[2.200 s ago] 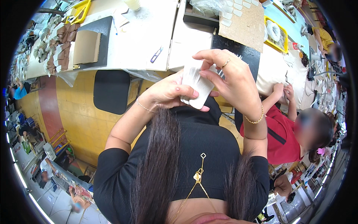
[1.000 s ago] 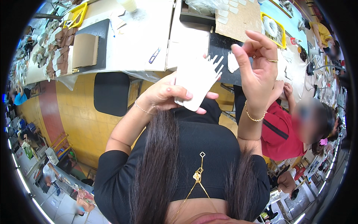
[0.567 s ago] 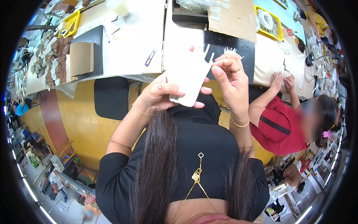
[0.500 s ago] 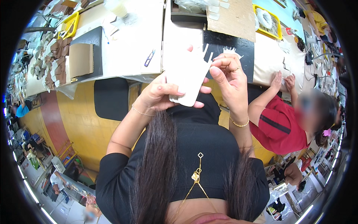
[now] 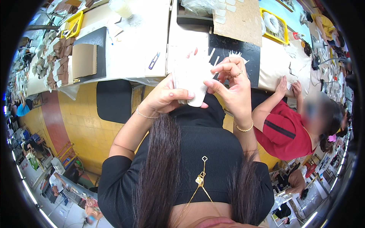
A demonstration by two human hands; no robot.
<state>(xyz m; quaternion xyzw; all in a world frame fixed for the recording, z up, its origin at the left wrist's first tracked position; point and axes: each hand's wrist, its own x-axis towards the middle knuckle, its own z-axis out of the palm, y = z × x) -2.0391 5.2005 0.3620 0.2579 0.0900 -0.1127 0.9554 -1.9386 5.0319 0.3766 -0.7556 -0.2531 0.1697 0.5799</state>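
My left hand (image 5: 163,97) is closed around a small stack of flat white pieces (image 5: 193,78) with rounded ends, thumb on top and fingertips showing past the far and right edges. My right hand (image 5: 236,85) is at the stack's right edge, thumb and index finger bent onto the rim of the top piece. What lies between those fingertips is partly hidden. Thin white strips (image 5: 216,60) show just beyond the stack's upper right side. A bunch of narrow white strips (image 5: 238,57) rests on a black mat (image 5: 232,43) behind my right hand.
A blue thread snipper (image 5: 154,60) lies on the pale table. Beyond are a dark box (image 5: 194,19), a cardboard sheet (image 5: 237,26) and a yellow tray (image 5: 283,38). Brown pieces (image 5: 61,57) are piled at left. A co-worker in a red shirt (image 5: 285,133) works at my right.
My right thumb and index finger have moved slightly left and down along the stack's edge. My left hand still holds the stack, now turned a little more upright.
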